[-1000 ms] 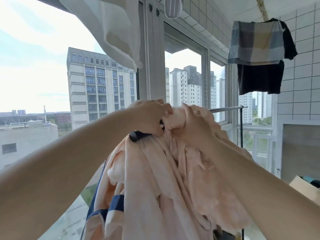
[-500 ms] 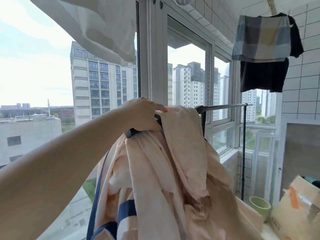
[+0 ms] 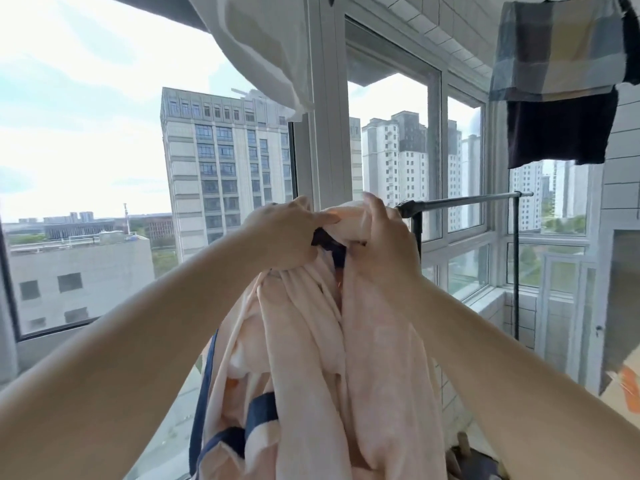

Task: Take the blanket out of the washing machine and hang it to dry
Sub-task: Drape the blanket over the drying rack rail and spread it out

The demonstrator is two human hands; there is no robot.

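Blanket (image 3: 311,358): pale peach, with navy stripes and an orange patch low on the left side. Bunched over the near end of a dark metal drying rail (image 3: 460,199), hanging down in heavy folds at centre frame, bottom edge out of view.

Left hand (image 3: 287,233): fingers curled, clenched on a wad of blanket at the top of the pile, thumb pressed across the fabric toward the right. A bit of the dark rail end shows just under the knuckles.

Right hand (image 3: 384,244): just right of the left hand, nearly touching. Fingers curled over the fabric bundle on top of the rail, grasping the blanket; palm lies on the right-hand fold.

2 forearms run in from the bottom corners and meet at the rail.

The bare part of the rail runs right and away toward the far wall, held up by a thin vertical post (image 3: 516,265) at the far end.

Behind: window frame (image 3: 329,133) with large panes, tower blocks outside. White sheet (image 3: 263,39) hangs at top centre, above the hands. Top right: a plaid cloth (image 3: 554,46) hanging over a dark garment (image 3: 557,129), next to the tiled wall (image 3: 623,174). Cardboard with orange marking (image 3: 627,386) at the right edge, low.
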